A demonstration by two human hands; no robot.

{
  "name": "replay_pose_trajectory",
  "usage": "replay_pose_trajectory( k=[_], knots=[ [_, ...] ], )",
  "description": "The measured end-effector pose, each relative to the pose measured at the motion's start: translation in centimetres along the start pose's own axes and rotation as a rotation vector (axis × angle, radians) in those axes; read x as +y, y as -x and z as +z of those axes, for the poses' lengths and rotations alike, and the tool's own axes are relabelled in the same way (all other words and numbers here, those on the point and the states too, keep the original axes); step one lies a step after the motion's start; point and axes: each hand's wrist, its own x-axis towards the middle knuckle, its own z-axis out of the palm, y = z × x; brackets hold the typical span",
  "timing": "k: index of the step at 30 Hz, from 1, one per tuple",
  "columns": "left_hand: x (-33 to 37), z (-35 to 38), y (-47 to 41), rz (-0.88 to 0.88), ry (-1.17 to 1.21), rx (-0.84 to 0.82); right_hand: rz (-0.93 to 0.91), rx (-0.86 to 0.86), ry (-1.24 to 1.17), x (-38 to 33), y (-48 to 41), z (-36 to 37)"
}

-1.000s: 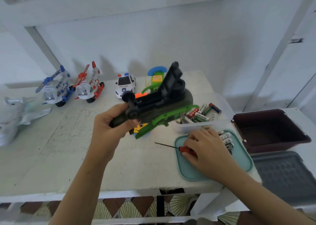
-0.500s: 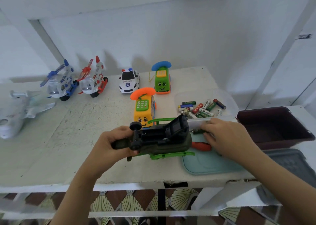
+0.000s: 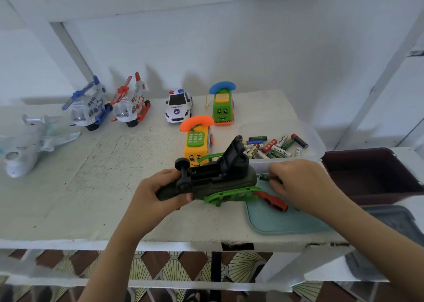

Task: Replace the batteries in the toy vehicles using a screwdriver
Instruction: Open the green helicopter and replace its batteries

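My left hand (image 3: 160, 190) grips a dark green toy helicopter (image 3: 218, 178) turned belly up near the table's front, its black battery cover hinged open and green rotor blades (image 3: 231, 195) below it. My right hand (image 3: 300, 184) is just right of the toy and pinches a green battery (image 3: 265, 177) over the teal mat (image 3: 282, 221). The red-handled screwdriver (image 3: 271, 201) lies on the mat under my right wrist. A clear tub (image 3: 316, 143) behind holds several loose batteries (image 3: 275, 147).
Along the back stand a blue helicopter (image 3: 88, 107), a red helicopter (image 3: 130, 105), a police car (image 3: 178, 105) and a green phone car (image 3: 222, 107). A yellow phone car (image 3: 197, 141) sits mid-table, a white plane (image 3: 25, 143) at left. A maroon bin (image 3: 371, 175) and grey lid (image 3: 394, 221) lie right.
My right hand let go of the screwdriver on the mat and moved up to pinch a battery. My left hand lowered the helicopter toward the table's front edge.
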Motion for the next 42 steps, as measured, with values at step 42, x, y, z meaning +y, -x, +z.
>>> replay_pose_trajectory(
  k=[42],
  knots=[
    [0.7,-1.0,-0.6,-0.015,-0.059,-0.034,0.023,-0.431,-0.145,-0.1,-1.1,-1.9]
  ],
)
